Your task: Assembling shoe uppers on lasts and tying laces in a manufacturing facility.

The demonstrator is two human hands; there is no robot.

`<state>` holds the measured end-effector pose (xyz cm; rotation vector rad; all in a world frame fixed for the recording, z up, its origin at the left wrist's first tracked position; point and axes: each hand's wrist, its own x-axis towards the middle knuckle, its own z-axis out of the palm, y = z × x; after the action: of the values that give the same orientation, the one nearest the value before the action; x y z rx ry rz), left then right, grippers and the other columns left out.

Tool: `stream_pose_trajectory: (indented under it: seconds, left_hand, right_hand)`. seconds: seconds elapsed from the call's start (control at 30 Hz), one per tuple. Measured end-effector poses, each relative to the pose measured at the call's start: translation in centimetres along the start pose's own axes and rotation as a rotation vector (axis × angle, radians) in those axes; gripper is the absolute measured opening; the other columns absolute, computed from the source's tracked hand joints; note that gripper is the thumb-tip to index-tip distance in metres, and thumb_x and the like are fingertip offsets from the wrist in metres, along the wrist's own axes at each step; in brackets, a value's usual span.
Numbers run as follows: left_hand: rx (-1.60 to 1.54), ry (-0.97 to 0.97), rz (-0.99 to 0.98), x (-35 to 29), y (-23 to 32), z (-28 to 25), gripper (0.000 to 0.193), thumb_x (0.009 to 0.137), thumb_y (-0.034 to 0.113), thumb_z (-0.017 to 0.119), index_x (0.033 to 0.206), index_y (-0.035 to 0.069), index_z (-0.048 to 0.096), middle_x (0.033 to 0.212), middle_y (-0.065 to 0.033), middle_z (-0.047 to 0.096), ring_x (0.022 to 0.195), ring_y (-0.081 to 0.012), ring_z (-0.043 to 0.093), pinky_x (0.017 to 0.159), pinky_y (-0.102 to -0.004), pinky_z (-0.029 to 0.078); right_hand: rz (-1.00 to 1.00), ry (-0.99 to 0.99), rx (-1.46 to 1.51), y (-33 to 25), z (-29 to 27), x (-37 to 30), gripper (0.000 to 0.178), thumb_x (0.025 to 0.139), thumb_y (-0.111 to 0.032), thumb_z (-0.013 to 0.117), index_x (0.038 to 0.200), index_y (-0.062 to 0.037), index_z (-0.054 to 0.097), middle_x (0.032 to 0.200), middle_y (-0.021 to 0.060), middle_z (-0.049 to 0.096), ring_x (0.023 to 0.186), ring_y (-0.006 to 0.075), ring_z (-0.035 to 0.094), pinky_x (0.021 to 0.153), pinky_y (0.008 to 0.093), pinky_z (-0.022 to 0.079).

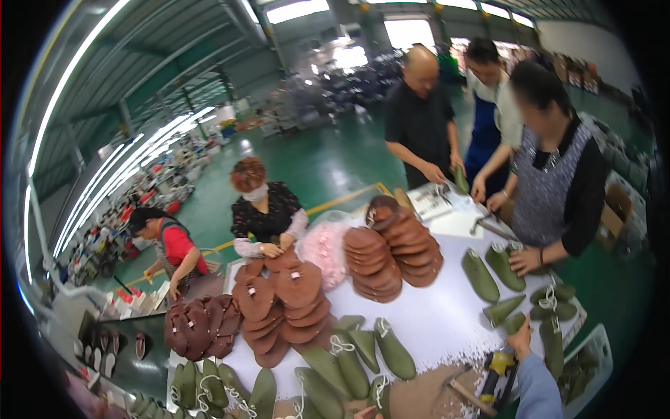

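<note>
Reaching forward, right hand (blue sleeve), at green shoe last

Single head view: fisheye, at the wearer's head, facing forward and down across the worktop. Close range at 6 o'clock, left hand cut by the edge; right hand near, 4 o'clock. Co-workers farther off, 2 o'clock; roof beyond, 11 o'clock.
</note>
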<state>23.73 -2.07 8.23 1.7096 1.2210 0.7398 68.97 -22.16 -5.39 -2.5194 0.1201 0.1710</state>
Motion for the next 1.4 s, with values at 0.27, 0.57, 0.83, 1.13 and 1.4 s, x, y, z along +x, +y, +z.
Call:
stream_pose_trajectory:
  seconds: [0.27, 0.57, 0.83, 1.13, 1.4]
  left_hand:
    - [-0.254, -0.118, 0.000, 1.2, 4.0, 0.1, 0.032, 0.085, 0.009, 0.064, 0.115, 0.003, 0.055, 0.104, -0.0159, 0.061, 0.098, -0.0271, 0.060, 0.089, -0.0370, 0.047]
    - [0.029, -0.269, 0.797, 2.3, 13.8, 2.9, 0.080, 0.070, 0.029, 0.080, 0.133, 0.002, 0.039, 0.136, -0.0223, 0.041, 0.127, -0.0394, 0.039, 0.105, -0.0465, 0.034]
    - [0.156, -0.418, 0.948, -0.3, 13.5, 3.7, 0.081, 0.072, 0.035, 0.077, 0.136, 0.007, 0.038, 0.141, -0.0196, 0.036, 0.131, -0.0420, 0.033, 0.109, -0.0501, 0.028]
    - [-0.024, -0.805, 0.685, 0.1, 1.3, 7.4, 0.058, 0.080, 0.013, 0.063, 0.135, 0.007, 0.044, 0.124, -0.0208, 0.054, 0.114, -0.0383, 0.051, 0.099, -0.0454, 0.040]
    - [0.052, -0.704, 0.430, -0.1, -3.0, 8.1, 0.057, 0.078, 0.012, 0.061, 0.133, 0.007, 0.046, 0.119, -0.0223, 0.055, 0.111, -0.0382, 0.053, 0.095, -0.0451, 0.041]
  right_hand:
    - [0.111, -0.478, 1.003, -9.4, -9.6, -3.3, 0.013, 0.079, -0.014, 0.052, 0.079, -0.0033, 0.059, 0.058, 0.0041, 0.052, 0.041, 0.0088, 0.038, 0.038, 0.0266, 0.026]
    - [-0.593, -0.618, 0.817, -19.7, -23.5, -23.4, 0.024, 0.076, -0.002, 0.047, 0.090, 0.0099, 0.061, 0.051, 0.0013, 0.048, 0.042, 0.0068, 0.038, 0.041, 0.0224, 0.025]
    - [-0.721, -0.990, 0.609, -19.1, -22.7, -29.5, 0.022, 0.093, -0.016, 0.050, 0.091, -0.0026, 0.067, 0.068, -0.0023, 0.055, 0.060, 0.0046, 0.046, 0.054, 0.0207, 0.037]
    - [-0.448, -1.038, 0.772, -15.7, -14.8, -29.7, 0.022, 0.096, -0.017, 0.049, 0.085, -0.0039, 0.064, 0.073, -0.0019, 0.058, 0.060, 0.0054, 0.048, 0.053, 0.0202, 0.036]
    - [-0.144, -0.745, 0.969, -16.5, -17.1, -30.1, 0.025, 0.096, -0.018, 0.049, 0.075, -0.0072, 0.060, 0.058, -0.0064, 0.041, 0.050, 0.0042, 0.037, 0.046, 0.0215, 0.028]
